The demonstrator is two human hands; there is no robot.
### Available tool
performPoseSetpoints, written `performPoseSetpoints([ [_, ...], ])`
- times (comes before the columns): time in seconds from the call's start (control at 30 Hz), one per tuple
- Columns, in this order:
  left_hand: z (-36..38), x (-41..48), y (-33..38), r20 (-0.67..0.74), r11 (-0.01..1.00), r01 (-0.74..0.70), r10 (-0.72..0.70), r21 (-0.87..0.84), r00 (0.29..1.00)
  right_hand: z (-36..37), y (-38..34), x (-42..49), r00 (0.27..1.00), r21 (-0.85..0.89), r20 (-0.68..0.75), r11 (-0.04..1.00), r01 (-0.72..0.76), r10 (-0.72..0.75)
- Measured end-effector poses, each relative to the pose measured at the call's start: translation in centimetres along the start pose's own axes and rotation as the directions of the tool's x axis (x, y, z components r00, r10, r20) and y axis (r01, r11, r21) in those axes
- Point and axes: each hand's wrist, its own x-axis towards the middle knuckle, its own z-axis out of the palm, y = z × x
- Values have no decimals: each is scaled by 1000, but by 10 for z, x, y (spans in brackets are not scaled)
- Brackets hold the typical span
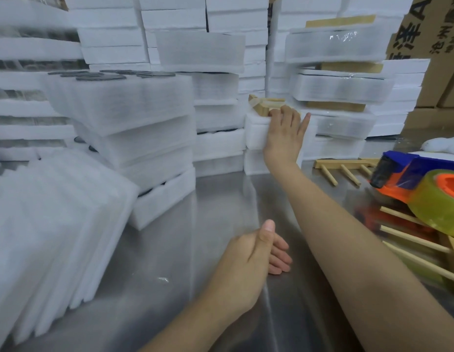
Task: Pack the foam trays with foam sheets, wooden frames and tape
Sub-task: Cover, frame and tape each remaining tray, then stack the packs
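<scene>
Looks well underway, nowhere near finished though. Right grip (284, 128) stretched out to the back, fingers hooked over the top edge of a tray (255, 133), thumb splayed wide, fingertips right up against a frame (261, 106) lying on top of it. Left grip (253, 252) resting on the bench (220, 199), loosely curled, thumb up, holding nothing.

Done so far, going by the look of it: shiny taped packs (340, 47) stacked above and to the right of the right grip, with wood sandwiched in between.

Left to do: a leaning stack of trays (124, 110) off to the left of that grip, dark discs (114, 74) showing on the top one, no frame or tape on them as far as visible. Pile of sheets (43, 224) well left of the left grip, loads there. Tape (436, 201) in its dispenser (403, 168) well off to the right of both grips, untouched, spare frames (413, 240) under and beside it.

Guessing the tray under the right grip needs pulling onto the bench for wrapping and taping. Can't tell whether any tape on it yet.
</scene>
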Motion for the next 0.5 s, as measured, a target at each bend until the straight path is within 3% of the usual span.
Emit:
performPoseSetpoints([
  [0.23, 3, -2, 0, -15, 1000, 6, -6, 2, 1000, -7, 7, 8, 986, -186, 159, 979, 89, -59],
  [0.5, 1, -2, -2, -6, 997, -33, 33, 66, 999, 0, -4, 20, 957, -253, 292, 965, 66, 11],
])
